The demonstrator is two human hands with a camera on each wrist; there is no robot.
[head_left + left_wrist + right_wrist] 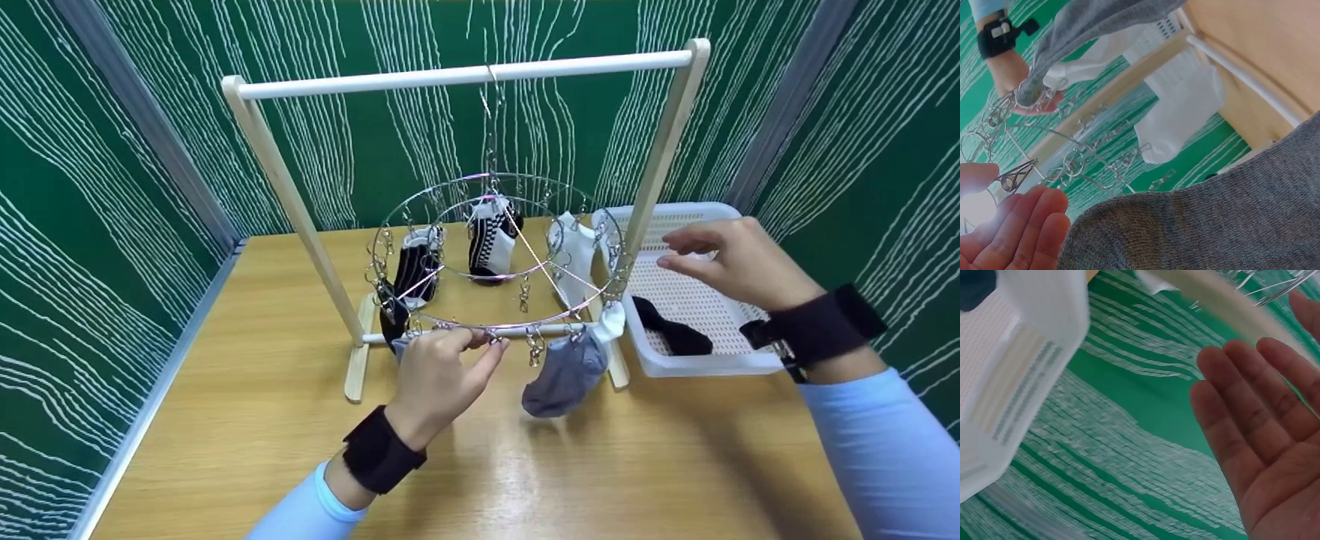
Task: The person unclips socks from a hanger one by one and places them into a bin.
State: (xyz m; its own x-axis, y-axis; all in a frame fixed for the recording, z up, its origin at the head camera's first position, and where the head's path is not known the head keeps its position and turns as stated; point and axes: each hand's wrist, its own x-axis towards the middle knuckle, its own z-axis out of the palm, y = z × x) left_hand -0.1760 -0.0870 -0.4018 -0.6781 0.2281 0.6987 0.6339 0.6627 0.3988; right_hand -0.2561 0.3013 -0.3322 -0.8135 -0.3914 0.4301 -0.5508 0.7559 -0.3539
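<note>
A round metal clip hanger (495, 255) hangs from a wooden rack (465, 73). My left hand (484, 345) pinches a clip on its front rim, next to a clipped grey sock (566, 369). In the left wrist view the clip (1016, 177) sits between my thumb and fingers (1033, 216), with the grey sock (1213, 225) close below. A black-and-white sock (414, 271), a checkered sock (491, 241) and a white sock (574, 251) also hang there. My right hand (679, 251) hovers open over the white basket (709, 364), holding nothing; its bare palm (1264, 439) shows.
A black sock (673, 331) lies in the basket, which stands on the wooden table (300, 420) right of the rack's post (660, 161). Green patterned walls enclose the table on three sides. The rack's feet (358, 360) stand mid-table.
</note>
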